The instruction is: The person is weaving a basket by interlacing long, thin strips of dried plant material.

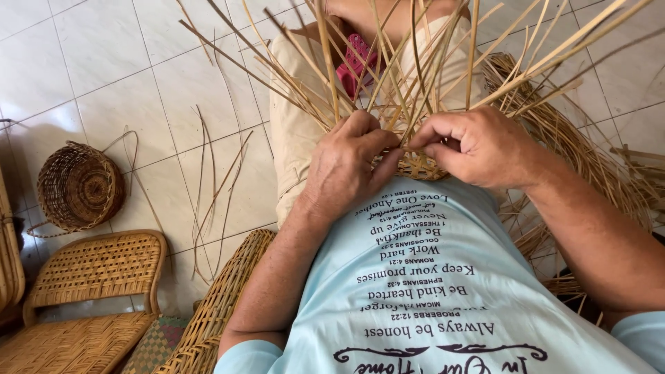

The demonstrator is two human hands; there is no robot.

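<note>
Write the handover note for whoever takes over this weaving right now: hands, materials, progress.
Left hand: gripping the small woven basket base on the lap, thumb pressing the weave.
Right hand: pinching a cane strand at the base's rim.
Loose spokes fan upward, unwoven.
Spare strips lie on the tiled floor, left; another bundle lies on the right.
A finished small basket sits on the floor, far left.
Done: base woven. Left: the sides.
</note>
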